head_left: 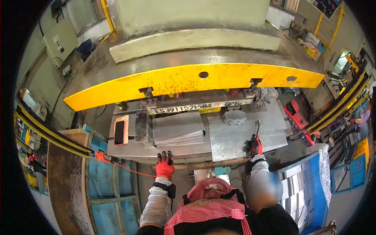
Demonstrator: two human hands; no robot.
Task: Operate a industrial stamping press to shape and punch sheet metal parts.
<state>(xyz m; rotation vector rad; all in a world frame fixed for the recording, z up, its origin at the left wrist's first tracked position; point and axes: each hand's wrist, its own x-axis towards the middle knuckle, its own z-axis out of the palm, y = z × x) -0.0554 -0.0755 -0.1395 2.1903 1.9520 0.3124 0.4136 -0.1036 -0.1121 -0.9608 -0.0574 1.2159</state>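
Note:
My left hand (pixel 165 167), in a red glove with black fingertips, lies with its fingers spread at the table's front edge. Just beyond it is a stack of thin grey metal sheets (pixel 178 129). My right hand (pixel 253 146), gloved in red and black, is closed round the near end of a thin metal rod with a rounded tip (pixel 257 127); its exact kind is unclear. The rod reaches over a flat metal sheet (pixel 227 137) on the table's right side. Toward the back of that sheet sits a small pile of cut metal pieces (pixel 235 116).
A yellow machine beam (pixel 196 78) spans the back, above a die with clamps. A phone (pixel 119 132) lies at the table's left. Yellow-black guard bars (pixel 55 131) flank both sides. Blue bins stand left (pixel 102 176) and right (pixel 313 188). An orange hose (pixel 133 168) hangs in front.

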